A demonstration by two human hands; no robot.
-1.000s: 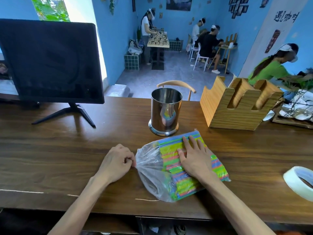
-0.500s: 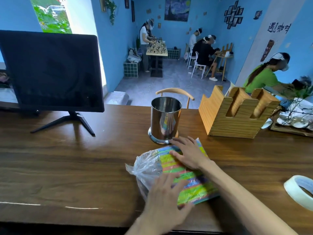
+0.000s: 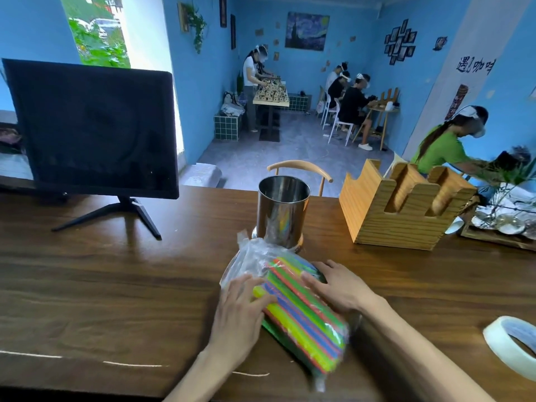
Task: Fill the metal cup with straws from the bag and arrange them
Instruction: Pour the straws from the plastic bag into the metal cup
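— Lying flat on the wooden worktop (image 3: 116, 285) is one clear plastic bag (image 3: 255, 256) packed with coloured straws (image 3: 304, 311), too many and too blurred to count. Its gathered open end points toward the one metal cup (image 3: 282, 210), which stands upright just behind it, nothing showing above its rim.

— And the hands?

— Two, both on the bag. The left hand (image 3: 239, 311) lies over the bag's near-left side, fingers spread and slightly bent across the straws. The right hand (image 3: 339, 285) rests on the far-right side, fingers straight and splayed, pressing down on the plastic. Neither is pinching anything that I can make out.

— What else sits on the worktop?

— One dark monitor (image 3: 92, 132) on a stand at the left, one wooden holder (image 3: 403, 210) with slots to the right of the cup, and one roll of tape (image 3: 513, 343) at the right edge. One chair back (image 3: 298, 166) shows behind the cup. Beyond, I count five people, though the seated group is small and partly overlapping.
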